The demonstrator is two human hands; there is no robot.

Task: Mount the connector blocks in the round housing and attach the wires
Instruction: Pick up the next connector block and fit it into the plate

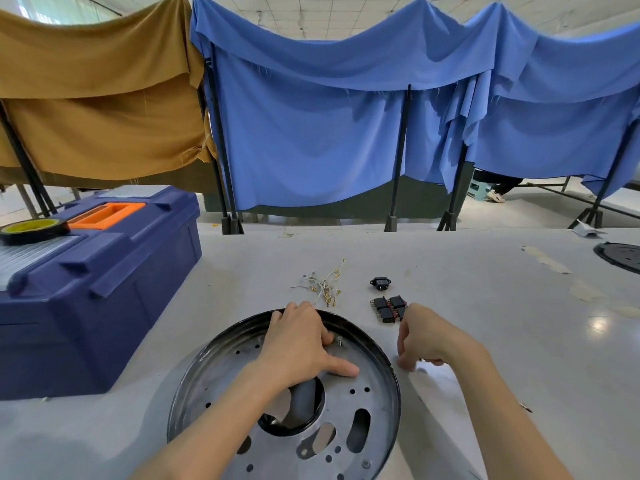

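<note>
In the housing, my left hand curled its fingers near the far rim, thumb spread; my right hand bunched fingers tableward beside it, pinch unclear; blocks and wires lay just beyond.

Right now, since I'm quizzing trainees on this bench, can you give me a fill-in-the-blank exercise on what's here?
1. The left hand rests on the round housing, whose rim is ____.
2. The tape roll sits on the ____ toolbox.
3. The toolbox's handle is ____.
4. The connector blocks lie to the ____ of the loose wires.
Missing words: black; blue; orange; right.
</note>
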